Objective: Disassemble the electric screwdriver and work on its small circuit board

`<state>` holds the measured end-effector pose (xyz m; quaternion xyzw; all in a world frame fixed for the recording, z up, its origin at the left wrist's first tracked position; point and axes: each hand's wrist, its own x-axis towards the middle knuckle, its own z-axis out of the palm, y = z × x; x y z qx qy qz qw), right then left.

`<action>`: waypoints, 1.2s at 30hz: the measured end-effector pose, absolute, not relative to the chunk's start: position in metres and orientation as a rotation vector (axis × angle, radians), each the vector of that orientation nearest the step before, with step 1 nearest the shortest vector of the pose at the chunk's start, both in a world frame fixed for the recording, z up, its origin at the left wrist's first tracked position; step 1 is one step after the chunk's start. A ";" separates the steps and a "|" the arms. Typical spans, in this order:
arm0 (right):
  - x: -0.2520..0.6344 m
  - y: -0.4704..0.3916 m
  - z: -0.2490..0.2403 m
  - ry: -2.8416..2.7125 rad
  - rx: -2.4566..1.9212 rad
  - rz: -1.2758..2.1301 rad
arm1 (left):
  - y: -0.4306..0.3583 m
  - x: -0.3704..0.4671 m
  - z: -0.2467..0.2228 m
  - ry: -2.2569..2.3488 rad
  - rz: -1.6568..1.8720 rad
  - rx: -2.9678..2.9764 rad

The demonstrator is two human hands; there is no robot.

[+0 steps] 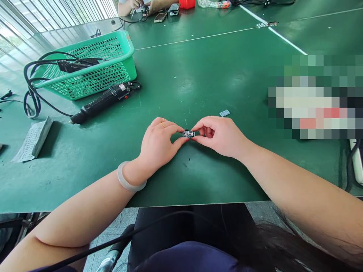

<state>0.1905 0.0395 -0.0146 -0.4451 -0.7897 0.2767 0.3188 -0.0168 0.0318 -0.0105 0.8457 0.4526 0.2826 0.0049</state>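
Observation:
Between my two hands is a small electronic part [188, 133], dark with silvery, circuit-like details; its exact kind is too small to make out. My left hand [160, 141] pinches its left end between thumb and fingers. On the opposite end, the thumb and index finger of my right hand [219, 136] are closed, with the other fingers curled in. The part is held just above or on the green table; I cannot tell which. A small light-blue flat piece [225, 113] lies on the table beyond my right hand.
A green perforated basket [93, 71] holds black cable and a dark tool. In front of it lies a black electric screwdriver [104, 101]. A folded paper-like packet [33, 139] lies at left. Across the table are another person's hands [138, 4], a phone [160, 17] and a red box [187, 3].

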 end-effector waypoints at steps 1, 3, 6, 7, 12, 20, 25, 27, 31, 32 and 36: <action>0.191 0.041 -0.015 -2.069 -1.143 0.730 | 0.033 -0.016 -0.011 1.420 0.908 2.644; 0.193 0.043 -0.016 -2.051 -1.111 0.731 | 0.034 -0.016 -0.013 1.418 0.952 2.637; 0.194 0.044 -0.018 -2.041 -1.112 0.734 | 0.036 -0.015 -0.014 1.406 0.989 2.632; 0.194 0.044 -0.019 -2.043 -1.116 0.734 | 0.036 -0.015 -0.015 1.406 0.992 2.630; 0.193 0.044 -0.020 -2.049 -1.131 0.737 | 0.037 -0.015 -0.014 1.433 0.954 2.607; 0.194 0.045 -0.021 -2.055 -1.111 0.711 | 0.039 -0.015 -0.014 1.417 0.933 2.600; 0.194 0.044 -0.022 -2.061 -1.095 0.693 | 0.038 -0.014 -0.014 1.438 0.915 2.593; 0.194 0.044 -0.022 -2.060 -1.093 0.688 | 0.037 -0.014 -0.013 1.443 0.919 2.594; 0.194 0.044 -0.021 -2.059 -1.101 0.685 | 0.036 -0.014 -0.013 1.436 0.930 2.597; 0.194 0.044 -0.021 -2.059 -1.103 0.688 | 0.036 -0.014 -0.012 1.436 0.929 2.596; 0.193 0.044 -0.021 -2.051 -1.111 0.692 | 0.035 -0.013 -0.010 1.461 0.916 2.563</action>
